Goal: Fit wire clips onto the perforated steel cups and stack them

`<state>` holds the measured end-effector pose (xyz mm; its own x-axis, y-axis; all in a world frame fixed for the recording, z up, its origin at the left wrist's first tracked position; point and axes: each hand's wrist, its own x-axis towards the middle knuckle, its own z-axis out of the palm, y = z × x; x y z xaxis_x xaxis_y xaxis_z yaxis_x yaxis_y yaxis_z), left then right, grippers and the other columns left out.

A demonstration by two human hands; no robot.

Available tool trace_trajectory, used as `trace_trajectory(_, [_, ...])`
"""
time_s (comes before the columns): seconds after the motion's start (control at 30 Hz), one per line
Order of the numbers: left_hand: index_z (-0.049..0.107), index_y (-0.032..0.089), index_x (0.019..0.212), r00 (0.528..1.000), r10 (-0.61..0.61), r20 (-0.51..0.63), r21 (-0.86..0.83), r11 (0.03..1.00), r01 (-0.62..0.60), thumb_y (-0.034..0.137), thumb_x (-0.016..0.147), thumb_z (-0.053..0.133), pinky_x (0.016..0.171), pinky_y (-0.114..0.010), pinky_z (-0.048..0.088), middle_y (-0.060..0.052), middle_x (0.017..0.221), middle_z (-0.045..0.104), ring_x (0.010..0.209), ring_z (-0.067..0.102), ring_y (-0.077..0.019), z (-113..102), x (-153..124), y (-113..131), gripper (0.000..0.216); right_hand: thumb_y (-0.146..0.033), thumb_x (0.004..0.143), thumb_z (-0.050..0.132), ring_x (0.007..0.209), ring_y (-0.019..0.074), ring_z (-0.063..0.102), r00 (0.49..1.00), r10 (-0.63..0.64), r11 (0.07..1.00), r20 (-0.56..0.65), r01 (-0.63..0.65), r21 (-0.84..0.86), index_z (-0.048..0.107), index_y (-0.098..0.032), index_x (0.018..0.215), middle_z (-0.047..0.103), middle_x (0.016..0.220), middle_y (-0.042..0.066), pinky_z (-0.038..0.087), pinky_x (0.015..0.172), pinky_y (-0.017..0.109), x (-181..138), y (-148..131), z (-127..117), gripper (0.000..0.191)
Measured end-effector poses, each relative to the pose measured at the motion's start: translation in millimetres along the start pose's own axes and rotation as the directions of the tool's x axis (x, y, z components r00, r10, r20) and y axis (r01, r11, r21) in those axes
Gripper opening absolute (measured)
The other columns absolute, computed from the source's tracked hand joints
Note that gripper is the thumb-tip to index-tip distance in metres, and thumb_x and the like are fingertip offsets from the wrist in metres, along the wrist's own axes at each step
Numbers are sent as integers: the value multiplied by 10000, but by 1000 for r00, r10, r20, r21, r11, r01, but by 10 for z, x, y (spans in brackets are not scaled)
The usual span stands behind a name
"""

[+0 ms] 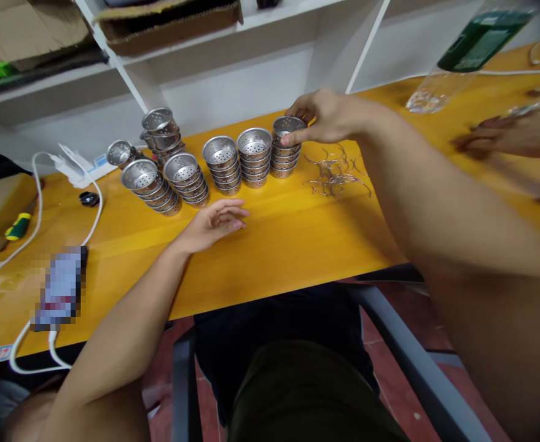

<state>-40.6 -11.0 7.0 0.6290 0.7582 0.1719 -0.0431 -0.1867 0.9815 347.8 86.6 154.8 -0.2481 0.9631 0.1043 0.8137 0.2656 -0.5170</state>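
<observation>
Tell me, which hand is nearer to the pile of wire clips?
Right. The right hand grips a cup stack just beside the wire clips; the left hand rests farther away on the table.

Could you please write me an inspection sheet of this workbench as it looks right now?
Surface: yellow table, bare in the middle.
Job's things: stacks of perforated metal cups in a row; the right hand grips the top cup of the rightmost stack.
Clutter: pile of wire clips, screwdriver, phone, plastic bottle.
Hands: left hand lies flat on the table, holding nothing; right fingers pinch the cup's rim. Another person's hand at far right.
Cables: white cable loops past the phone and over the table edge.
Surroundings: white shelving with cardboard boxes.
</observation>
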Motion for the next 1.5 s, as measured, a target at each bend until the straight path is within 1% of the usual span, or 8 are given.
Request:
trace_trajectory(0.27, [865, 231, 1615, 999, -37, 14, 38, 999, 37, 477, 1176, 1034, 1189, -464, 777, -185, 1519, 941, 1249, 954, -264, -42, -26, -7, 531, -283, 1049, 1160, 1024, 206, 781, 1000, -23, 998, -7, 23, -52, 937, -56, 1528, 952, 1313, 174, 604, 960, 399, 119, -72, -37, 575])
trace_trajectory(0.43, [869, 230, 1609, 999, -36, 8, 40, 999, 36, 501, 1161, 1048, 1171, -440, 780, -175, 1511, 945, 1256, 953, -255, -39, -18, 5, 553, -405, 1086, 1137, 1172, 236, 842, 997, -61, 986, 36, 66, -152, 904, -11, 1557, 946, 1367, 160, 636, 1098, 406, 131, -92, -85, 657])
trace_trajectory(0.67, [856, 232, 1601, 996, -86, 9, 57, 995, 86, 569, 1156, 1043, 1224, -478, 759, -177, 1534, 935, 1293, 937, -274, -15, -34, 54, 587, -537, 1131, 1106, 1376, 398, 897, 993, -54, 989, 105, 68, -134, 907, -215, 1570, 940, 1496, 145, 706, 1305, 606, 197, 90, -116, 580])
trace_trajectory(0.9, [881, 227, 1578, 996, -88, -19, 76, 993, 89, 593, 1122, 1071, 1184, -487, 774, -184, 1516, 943, 1265, 942, -281, 9, -8, 80, 615, -851, 1015, 1106, 1405, 442, 865, 990, -47, 978, 133, 73, -195, 841, -184, 1600, 895, 1559, 188, 698, 1328, 661, 249, 48, -145, 926])
trace_trajectory(1.13, [888, 221, 1574, 997, -78, -18, 83, 993, 79, 567, 1140, 1057, 1161, -451, 779, -185, 1512, 952, 1248, 947, -260, 9, -11, 89, 580, -675, 1072, 1141, 1466, 432, 835, 988, 0, 989, 153, 23, -147, 793, -161, 1663, 871, 1573, 178, 635, 1419, 668, 248, -49, -121, 857])
trace_trajectory(1.23, [888, 228, 1576, 997, -80, -4, 88, 993, 80, 577, 1144, 1051, 1167, -459, 775, -187, 1518, 950, 1256, 944, -267, 6, -20, 91, 579, -573, 1091, 1148, 1409, 386, 833, 995, 10, 1000, 98, -8, -28, 773, -157, 1706, 876, 1548, 169, 652, 1404, 634, 197, 82, 1, 831])
trace_trajectory(1.33, [886, 235, 1585, 996, -89, 6, 94, 992, 88, 587, 1144, 1047, 1179, -476, 766, -190, 1529, 944, 1264, 938, -277, 7, -28, 95, 587, -629, 1103, 1114, 1438, 385, 824, 998, -23, 995, -53, 28, 97, 684, -192, 1849, 763, 1777, 215, 667, 1390, 623, 75, 220, 162, 967])
trace_trajectory(1.5, [884, 245, 1593, 996, -91, 26, 93, 992, 88, 589, 1145, 1046, 1199, -485, 756, -186, 1542, 937, 1287, 930, -278, 14, -28, 97, 588, -913, 1250, 691, 1557, 349, 779, 917, -117, 931, -382, 235, 279, 745, -237, 1735, 749, 1806, 184, 649, 1412, 540, 6, 330, 342, 834])
